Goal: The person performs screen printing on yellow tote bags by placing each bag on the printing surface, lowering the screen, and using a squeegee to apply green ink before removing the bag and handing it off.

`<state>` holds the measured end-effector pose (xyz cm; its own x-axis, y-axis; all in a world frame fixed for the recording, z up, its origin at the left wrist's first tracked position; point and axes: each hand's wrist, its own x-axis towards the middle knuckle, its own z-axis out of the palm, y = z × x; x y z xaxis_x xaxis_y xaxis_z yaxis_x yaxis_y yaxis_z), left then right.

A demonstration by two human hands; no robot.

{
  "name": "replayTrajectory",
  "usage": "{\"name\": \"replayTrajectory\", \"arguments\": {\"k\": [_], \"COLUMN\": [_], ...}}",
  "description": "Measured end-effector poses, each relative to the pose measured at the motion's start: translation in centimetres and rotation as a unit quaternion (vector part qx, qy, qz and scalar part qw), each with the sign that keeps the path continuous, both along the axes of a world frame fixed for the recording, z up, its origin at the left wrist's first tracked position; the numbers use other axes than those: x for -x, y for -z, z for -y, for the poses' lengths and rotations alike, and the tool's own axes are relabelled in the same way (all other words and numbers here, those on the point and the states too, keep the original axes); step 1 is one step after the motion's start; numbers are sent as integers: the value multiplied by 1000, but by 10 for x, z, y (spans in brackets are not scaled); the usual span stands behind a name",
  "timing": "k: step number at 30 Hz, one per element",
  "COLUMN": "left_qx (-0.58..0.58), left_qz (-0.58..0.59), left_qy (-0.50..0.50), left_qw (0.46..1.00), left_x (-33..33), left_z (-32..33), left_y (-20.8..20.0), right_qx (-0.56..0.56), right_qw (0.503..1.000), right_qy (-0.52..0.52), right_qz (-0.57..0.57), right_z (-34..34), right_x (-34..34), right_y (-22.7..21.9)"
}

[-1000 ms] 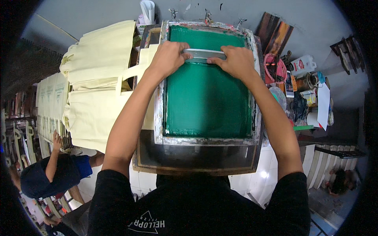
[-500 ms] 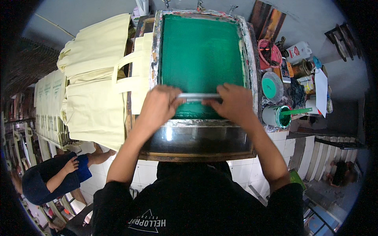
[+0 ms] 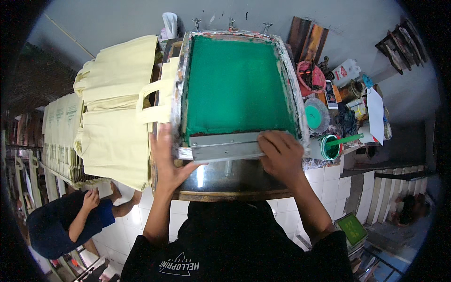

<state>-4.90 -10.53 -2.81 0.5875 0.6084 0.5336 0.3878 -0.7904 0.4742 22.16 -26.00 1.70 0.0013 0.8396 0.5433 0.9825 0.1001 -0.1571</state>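
Note:
A screen-printing frame with a green ink-covered mesh lies on a dark glossy board. My right hand grips the right end of a grey squeegee, which lies across the near end of the frame. My left hand is off the squeegee, fingers spread, by the near left corner of the frame; whether it touches the frame I cannot tell. A cream tote bag sticks out from under the frame's left side, its handle loop showing.
Stacked cream bags lie at the left. To the right stand an ink tub with a green stick, a round lid, a pink basket and a phone. A person is at lower left.
The squeegee has come toward me to the frame's near end and tilted flatter. My left hand has let go of it and moved left, opening. My right hand still holds on.

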Motion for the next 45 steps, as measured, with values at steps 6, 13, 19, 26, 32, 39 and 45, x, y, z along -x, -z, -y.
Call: {"name": "replayTrajectory", "arguments": {"k": [6, 13, 19, 26, 32, 39, 45], "left_qx": [88, 139, 183, 274, 205, 52, 95], "left_qz": [309, -118, -286, -208, -126, -1, -133], "left_qy": [32, -97, -164, -138, -290, -230, 90], "left_qw": [946, 978, 926, 929, 926, 972, 982], "left_x": [-33, -31, -34, -35, 81, 26, -225], "left_z": [-40, -105, -112, -135, -176, -159, -115], "left_y": [-51, -18, -6, 1, -40, -10, 40], "right_qx": [-189, -120, -72, -90, -104, -88, -74], "right_qw": [975, 984, 988, 988, 988, 990, 993], "right_qy": [16, 118, 138, 122, 108, 97, 87], "right_qz": [118, 60, 7, 14, 46, 48, 37], "right_z": [-53, -116, -155, -178, -190, -192, -187], "right_x": [-36, -62, -80, -110, -123, -123, -125], "right_y": [-121, -238, -278, -289, -294, -295, -294]}}
